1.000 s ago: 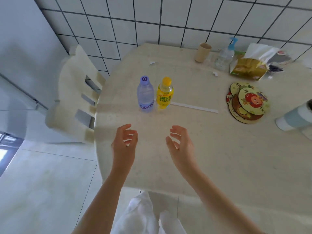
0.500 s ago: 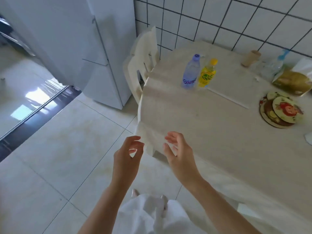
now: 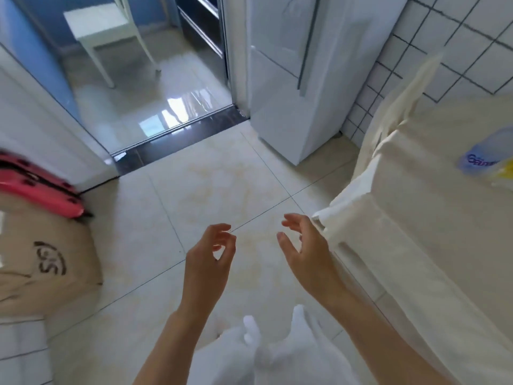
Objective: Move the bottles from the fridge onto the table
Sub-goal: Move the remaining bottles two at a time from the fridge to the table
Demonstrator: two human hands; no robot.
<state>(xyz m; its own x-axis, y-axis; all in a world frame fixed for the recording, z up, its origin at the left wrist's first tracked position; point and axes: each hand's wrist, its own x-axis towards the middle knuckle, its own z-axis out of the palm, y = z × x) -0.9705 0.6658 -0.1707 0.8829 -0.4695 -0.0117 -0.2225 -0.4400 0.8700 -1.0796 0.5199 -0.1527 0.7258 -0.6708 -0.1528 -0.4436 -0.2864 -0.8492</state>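
Tiled floor (image 3: 211,190) fills the middle of the head view, pale glossy squares; one dark threshold strip (image 3: 177,140) crosses it at a doorway on the far left, with one white stool (image 3: 108,31) standing in the room beyond; one white fridge (image 3: 299,79) stands far centre-right against the white tiled wall (image 3: 449,51), both of its doors look closed. One table (image 3: 433,218) under a cream cloth runs down the right side; one cream chair (image 3: 399,95) sits between fridge and table, its back touching the table's far corner. Two bottles on the table at the far right edge of view, both blurred and cropped: one clear bottle with a blue label (image 3: 485,157), one yellow bottle (image 3: 503,173) just beside it on the near side; so both visible bottles are on the table, well apart from the hands. Two hands, both empty: left hand (image 3: 208,262) hangs over the floor, fingers loosely curled, thumb and forefinger nearly meeting, gripping nothing; right hand (image 3: 305,251) also loose and half-curled, grasping nothing, just beside the hanging cloth corner, contact with it unclear. Near left: one brown sack with dark print (image 3: 47,262), one pink object (image 3: 39,193) lying on top of it; white garment (image 3: 266,354) at the bottom edge.
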